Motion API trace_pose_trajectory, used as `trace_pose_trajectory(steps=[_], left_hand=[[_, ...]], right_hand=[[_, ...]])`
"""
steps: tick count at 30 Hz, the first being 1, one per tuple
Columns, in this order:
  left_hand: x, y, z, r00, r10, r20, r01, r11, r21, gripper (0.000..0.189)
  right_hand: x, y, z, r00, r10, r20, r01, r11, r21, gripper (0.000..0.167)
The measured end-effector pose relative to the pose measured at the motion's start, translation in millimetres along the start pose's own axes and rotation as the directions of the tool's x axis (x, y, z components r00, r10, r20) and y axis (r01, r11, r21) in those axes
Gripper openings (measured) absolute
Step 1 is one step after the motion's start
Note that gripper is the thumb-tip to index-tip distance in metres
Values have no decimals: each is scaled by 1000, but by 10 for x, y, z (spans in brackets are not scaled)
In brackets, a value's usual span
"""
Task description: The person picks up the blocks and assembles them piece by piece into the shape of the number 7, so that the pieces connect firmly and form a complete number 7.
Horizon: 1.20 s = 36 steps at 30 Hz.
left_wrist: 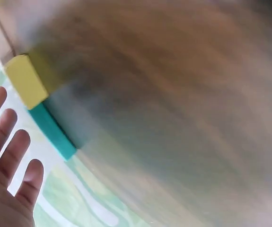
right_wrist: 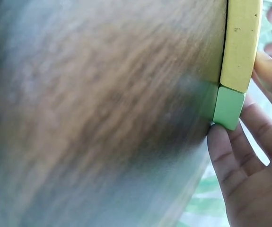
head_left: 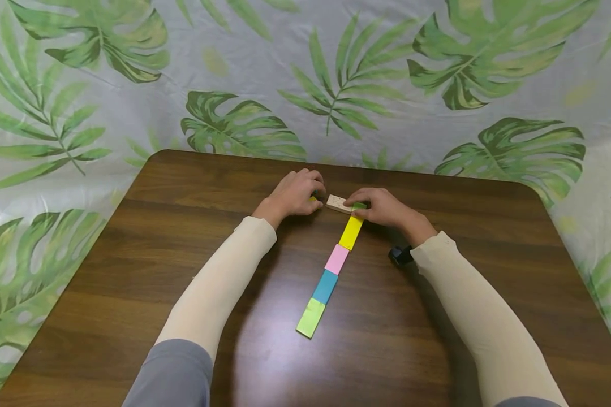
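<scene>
A row of flat coloured blocks runs diagonally across the table in the head view: light green [head_left: 310, 318], blue [head_left: 325, 286], pink [head_left: 337, 259], yellow [head_left: 351, 233] and green [head_left: 358, 207]. From its far end a pale wooden block [head_left: 338, 203] with dark specks turns off to the left. My right hand [head_left: 387, 210] holds the green block [right_wrist: 229, 106] between thumb and fingers, its fingertips reaching the wooden block. Beside a yellow block [left_wrist: 27, 81] and a teal block [left_wrist: 53, 132], my left hand [head_left: 296, 193] hovers with fingers spread; in the left wrist view they stand apart from both blocks.
The brown wooden table [head_left: 183, 237] has its far edge just beyond the hands. Behind it hangs a leaf-patterned cloth [head_left: 254, 68]. A black wrist device [head_left: 400, 255] sits under the right wrist.
</scene>
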State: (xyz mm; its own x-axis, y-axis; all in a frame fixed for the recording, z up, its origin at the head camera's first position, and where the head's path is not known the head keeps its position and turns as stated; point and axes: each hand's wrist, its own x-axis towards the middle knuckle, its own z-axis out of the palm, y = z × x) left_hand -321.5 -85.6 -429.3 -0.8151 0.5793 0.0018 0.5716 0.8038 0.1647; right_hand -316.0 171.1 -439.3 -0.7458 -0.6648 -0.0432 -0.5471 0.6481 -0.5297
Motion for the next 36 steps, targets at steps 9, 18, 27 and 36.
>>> trace_pose_trajectory(steps=[9,18,27,36], left_hand=[[-80,-162,44,998,-64,-6,63,998,-30,36],[-328,-535,-47,987,-160,-8,159,984,-78,43],[-363,-686,-136,960,-270,-71,262,960,-103,41],[-66,-360,-46,986,-168,1,168,986,-11,43]], right_hand=[[-8,-3,6,1000,3,-4,-3,1000,10,31],[-21,-21,-7,1000,8,-2,-8,1000,-8,32],[-8,-24,12,1000,0,-14,0,1000,-5,32],[-22,-29,11,1000,0,-16,0,1000,-8,32]])
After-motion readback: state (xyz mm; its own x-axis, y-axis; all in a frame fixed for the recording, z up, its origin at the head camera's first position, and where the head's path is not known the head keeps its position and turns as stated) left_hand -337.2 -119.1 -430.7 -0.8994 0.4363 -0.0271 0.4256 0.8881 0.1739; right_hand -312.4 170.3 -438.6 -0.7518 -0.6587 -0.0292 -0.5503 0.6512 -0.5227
